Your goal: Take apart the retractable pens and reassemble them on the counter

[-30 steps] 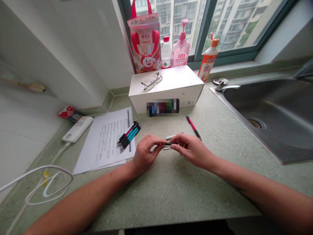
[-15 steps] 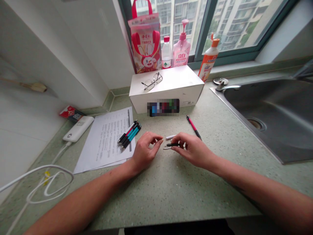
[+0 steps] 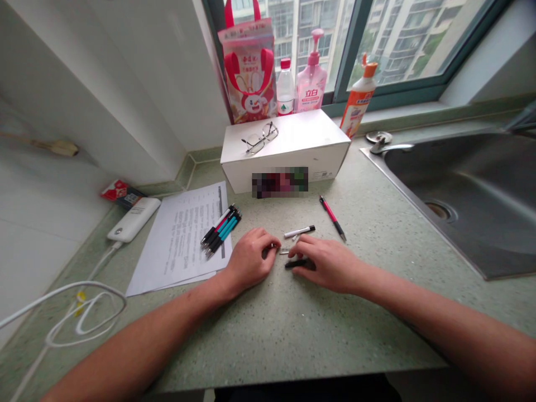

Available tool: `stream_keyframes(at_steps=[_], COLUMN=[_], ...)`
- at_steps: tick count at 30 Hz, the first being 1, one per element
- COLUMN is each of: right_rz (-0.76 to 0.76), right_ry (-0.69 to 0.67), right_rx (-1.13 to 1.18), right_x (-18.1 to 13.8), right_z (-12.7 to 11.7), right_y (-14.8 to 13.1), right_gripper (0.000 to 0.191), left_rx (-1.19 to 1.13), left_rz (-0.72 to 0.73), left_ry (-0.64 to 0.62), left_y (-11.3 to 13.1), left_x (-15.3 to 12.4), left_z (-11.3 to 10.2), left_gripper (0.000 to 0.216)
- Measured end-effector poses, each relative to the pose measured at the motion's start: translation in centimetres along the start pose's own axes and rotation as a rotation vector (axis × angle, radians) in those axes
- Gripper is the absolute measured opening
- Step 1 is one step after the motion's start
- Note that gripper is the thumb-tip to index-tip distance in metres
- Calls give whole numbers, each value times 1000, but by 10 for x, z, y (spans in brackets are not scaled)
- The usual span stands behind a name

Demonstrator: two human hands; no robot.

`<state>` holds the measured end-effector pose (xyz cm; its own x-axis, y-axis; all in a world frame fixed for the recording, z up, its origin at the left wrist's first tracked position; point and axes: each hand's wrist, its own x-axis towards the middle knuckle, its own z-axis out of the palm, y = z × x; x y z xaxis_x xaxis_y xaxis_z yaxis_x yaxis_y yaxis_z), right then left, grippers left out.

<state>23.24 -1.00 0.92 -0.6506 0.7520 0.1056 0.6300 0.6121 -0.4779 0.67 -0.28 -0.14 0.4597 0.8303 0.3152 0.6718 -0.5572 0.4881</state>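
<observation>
Centre of frame: left hand [image 3: 251,258] low over the worktop [image 3: 268,329], grip curled, thumb and index nearly meeting; cannot tell whether anything is pinched there. Right hand [image 3: 330,264], right of centre: grip loosely parted, black pen part [image 3: 295,263] between thumb and fingers; cannot tell if firmly held. Slim metallic piece [image 3: 285,251] between the hands. White pen part [image 3: 298,231] just above right fingers in frame; red-and-black pen [image 3: 332,216] further upper right. Pen bundle [image 3: 221,231] left of centre, lying on printed sheets [image 3: 180,234].
</observation>
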Motion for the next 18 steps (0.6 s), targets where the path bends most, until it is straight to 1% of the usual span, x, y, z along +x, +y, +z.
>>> stream_keyframes(at_steps=[5, 10, 12, 15, 18], right_rz=[37, 4, 4, 13, -2], right_ry=[8, -32, -36, 12, 96], right_rx=[3, -54, -66, -63, -29], right_x=[-1, -1, -1, 0, 0], right_z=[-6, -6, -5, -3, 0], right_y=[-3, -1, 1, 3, 5], right_gripper=[13, 9, 7, 7, 8], left_rx=[19, 70, 66, -19, -179], left_rz=[-37, -69, -63, -32, 20], left_ry=[31, 27, 31, 85, 112], left_y=[-1, -2, -2, -1, 3], left_x=[-1, 0, 0, 0, -2], left_z=[0, 2, 2, 1, 0], left_gripper=[14, 4, 4, 6, 6])
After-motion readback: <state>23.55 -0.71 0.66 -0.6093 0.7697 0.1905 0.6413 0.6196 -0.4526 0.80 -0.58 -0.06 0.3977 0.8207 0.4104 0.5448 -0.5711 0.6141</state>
